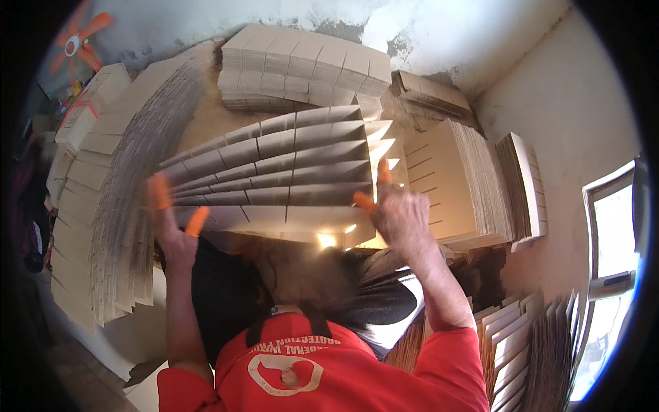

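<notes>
A fan of slotted cardboard divider strips (268, 175) spreads in front of me, above my lap. The strips converge at the left and stand apart at the right, with dark slits cut across them. My left hand (173, 230), blurred, has its fingers and thumb around the left ends. Its fingertips and thumb wear orange finger covers. My right hand (403, 214) is closed around the right end of the strips, with orange covers on its index finger and thumb. Its other fingers are curled and partly hidden.
Slotted cardboard sheets are stacked at the back (302, 62), along the left (147, 137) and at the right (467, 185). More upright sheets (515, 343) stand at the lower right, near a bright window (613, 233). An orange-bladed fan (73, 45) is at the upper left.
</notes>
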Tool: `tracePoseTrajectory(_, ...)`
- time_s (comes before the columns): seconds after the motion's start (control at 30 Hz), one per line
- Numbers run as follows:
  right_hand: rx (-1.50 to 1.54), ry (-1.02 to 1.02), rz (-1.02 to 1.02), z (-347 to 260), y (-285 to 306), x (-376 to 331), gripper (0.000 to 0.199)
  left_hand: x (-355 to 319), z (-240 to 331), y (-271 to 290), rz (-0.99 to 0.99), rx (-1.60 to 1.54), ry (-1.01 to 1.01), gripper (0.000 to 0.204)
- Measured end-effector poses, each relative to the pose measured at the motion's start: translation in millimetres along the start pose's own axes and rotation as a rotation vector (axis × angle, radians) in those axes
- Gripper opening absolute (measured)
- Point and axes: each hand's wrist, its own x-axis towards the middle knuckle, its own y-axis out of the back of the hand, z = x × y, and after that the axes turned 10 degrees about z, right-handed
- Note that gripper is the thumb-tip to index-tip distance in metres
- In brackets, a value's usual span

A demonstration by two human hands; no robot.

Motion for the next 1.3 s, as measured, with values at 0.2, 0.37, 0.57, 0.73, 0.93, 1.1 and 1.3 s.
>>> tracePoseTrajectory(0.2, 0.077, 0.023, -0.148, 34.9, -32.7, -64.5, 0.073, -22.1, -42.1, -23.9, 0.366, -0.413, 0.644, 0.075)
tracePoseTrajectory(0.37, 0.078, -0.063, 0.005, 90.3, -41.4, -63.2, 0.066, -46.3, -89.3, -62.4, 0.445, -0.858, 0.962, 0.076)
tracePoseTrajectory(0.57, 0.082, -0.146, 0.07, 111.7, -51.0, -66.9, 0.057, -28.4, -96.3, -86.1, 0.375, -1.357, 1.1, 0.065)
tracePoseTrajectory(0.73, 0.251, -0.249, -0.208, 100.6, 1.7, -43.3, 0.034, -9.2, -58.0, -72.9, 0.374, -1.109, 0.995, 0.067)
tracePoseTrajectory(0.93, 0.228, -0.343, 0.114, 132.0, -8.1, 1.6, 0.026, -15.3, -56.1, -26.8, 0.345, -0.474, 0.594, 0.056)
tracePoseTrajectory(1.1, 0.36, -0.177, 0.359, 141.7, -70.5, 96.2, 0.022, 63.0, 9.7, -9.2, 0.055, -0.246, 0.379, 0.042)
tracePoseTrajectory(1.3, 0.315, -0.059, 0.343, 123.0, -166.1, 170.8, 0.039, 134.0, 25.8, -86.4, -0.322, 0.026, -0.14, 0.042)
